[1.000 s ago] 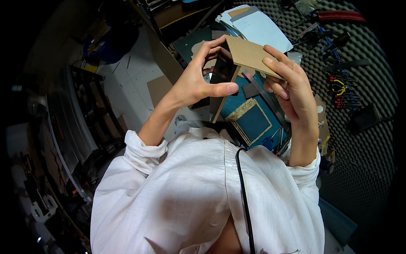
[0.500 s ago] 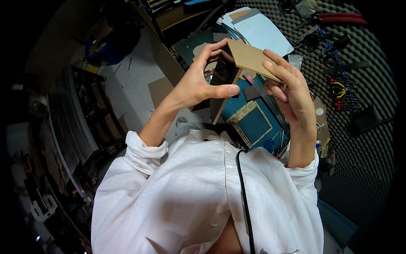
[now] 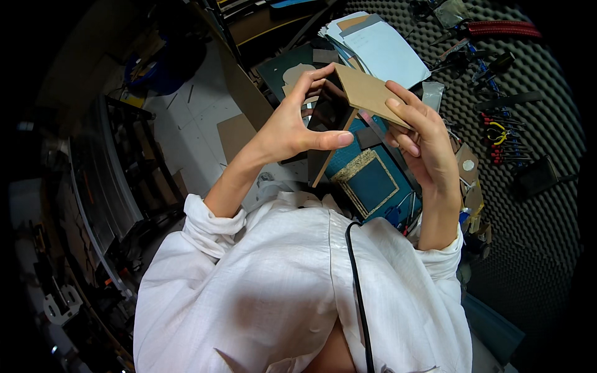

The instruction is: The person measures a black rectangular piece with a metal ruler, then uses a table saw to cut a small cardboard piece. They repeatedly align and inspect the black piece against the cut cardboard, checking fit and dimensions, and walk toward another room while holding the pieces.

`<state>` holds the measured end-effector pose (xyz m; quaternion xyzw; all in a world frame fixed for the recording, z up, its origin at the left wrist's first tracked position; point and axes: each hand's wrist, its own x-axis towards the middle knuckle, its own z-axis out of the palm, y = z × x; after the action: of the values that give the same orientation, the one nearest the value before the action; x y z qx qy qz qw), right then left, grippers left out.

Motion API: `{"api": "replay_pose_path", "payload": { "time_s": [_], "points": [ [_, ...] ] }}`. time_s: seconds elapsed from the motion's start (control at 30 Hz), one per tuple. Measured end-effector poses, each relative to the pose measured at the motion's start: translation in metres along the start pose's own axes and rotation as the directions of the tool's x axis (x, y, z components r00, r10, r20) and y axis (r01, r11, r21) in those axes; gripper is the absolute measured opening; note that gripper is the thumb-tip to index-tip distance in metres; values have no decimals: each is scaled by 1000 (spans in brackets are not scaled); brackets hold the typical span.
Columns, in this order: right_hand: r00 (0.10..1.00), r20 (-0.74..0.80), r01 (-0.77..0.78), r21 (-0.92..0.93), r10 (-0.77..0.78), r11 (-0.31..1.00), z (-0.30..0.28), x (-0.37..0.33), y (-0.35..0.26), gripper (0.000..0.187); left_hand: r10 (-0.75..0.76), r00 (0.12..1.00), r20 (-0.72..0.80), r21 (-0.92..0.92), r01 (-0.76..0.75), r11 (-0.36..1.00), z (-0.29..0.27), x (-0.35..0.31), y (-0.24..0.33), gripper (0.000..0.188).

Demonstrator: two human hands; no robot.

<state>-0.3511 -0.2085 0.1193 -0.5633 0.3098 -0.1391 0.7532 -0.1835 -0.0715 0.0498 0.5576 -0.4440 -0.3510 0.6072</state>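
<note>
In front of my chest I hold a tan fibreboard panel (image 3: 371, 91) against a dark glossy panel (image 3: 328, 117) with a thin brown edge. They meet at an angle, like a small peaked roof. My left hand (image 3: 283, 127) curves round the dark panel, its fingertips near the upper corner and its thumb stretched across the dark face. My right hand (image 3: 429, 133) grips the tan panel's right end, thumb on top and fingers beneath. Whether the two panels are joined, I cannot tell.
Below lies a teal cutting mat (image 3: 370, 180) with a speckled-edged square frame (image 3: 357, 158) on it. A stack of white sheets (image 3: 385, 50) is behind. Pliers with yellow handles (image 3: 495, 132) and other tools hang on the grey foam wall (image 3: 541, 205) at right. A metal-edged rack (image 3: 115, 180) stands left.
The panels and both hands have shifted slightly downward. My left thumb stays across the dark panel, and my right hand keeps its grip on the tan one.
</note>
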Motion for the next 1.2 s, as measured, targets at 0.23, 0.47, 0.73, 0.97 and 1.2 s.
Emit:
{"api": "replay_pose_path", "payload": {
  "time_s": [0.23, 0.47, 0.73, 0.97, 1.2],
  "points": [
    [1000, -3, -4, 11, 4, 1000, -1, -1, 3, 74, -13, 1000, 4, -10, 13, 1000, 2, -2, 0, 113],
    [1000, 2, -6, 37, 6, 999, -4, -4, 6, 74, -14, 1000, 17, -3, 14, 1000, 4, -3, -5, 115],
    [997, 13, 74, 35, -75, 997, -5, -17, 20, 65, 77, 997, -10, 70, -76, 995, 10, -12, 3, 117],
    [961, 99, 257, 33, -259, 966, 4, -46, 17, 74, 326, 944, 39, 320, -321, 891, 10, -34, 41, 120],
    [943, 90, 315, 63, -320, 947, -6, -61, 29, 88, 399, 913, 88, 413, -398, 820, 17, -46, 61, 120]
  ]
}}
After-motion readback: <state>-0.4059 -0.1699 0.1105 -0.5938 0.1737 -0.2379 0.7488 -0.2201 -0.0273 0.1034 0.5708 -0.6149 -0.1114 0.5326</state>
